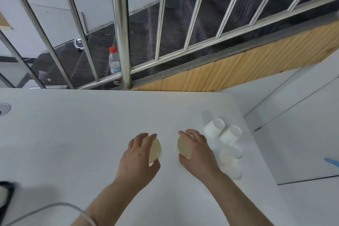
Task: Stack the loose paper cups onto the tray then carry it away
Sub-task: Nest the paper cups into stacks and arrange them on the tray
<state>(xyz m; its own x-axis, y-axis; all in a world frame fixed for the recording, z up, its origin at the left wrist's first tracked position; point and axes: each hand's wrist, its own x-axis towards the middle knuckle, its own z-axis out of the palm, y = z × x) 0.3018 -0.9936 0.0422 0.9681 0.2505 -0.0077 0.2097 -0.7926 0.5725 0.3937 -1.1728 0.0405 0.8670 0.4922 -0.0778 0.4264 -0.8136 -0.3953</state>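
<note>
- White paper cups point(214, 127) on a white table point(82, 134).
- Two round tan discs point(155, 149).
- Clear plastic bottle point(114, 64), red cap, red-and-white label.
- Silver metal railing point(120, 24).
- Pale yellow wood panelling point(238, 68), vertical grooves.
- Dark grey streaked stairs point(174, 24).

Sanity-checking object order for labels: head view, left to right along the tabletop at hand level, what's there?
Left hand gripping a paper cup → right hand gripping a second cup → cluster of upside-down white cups near the table's right edge.
</note>
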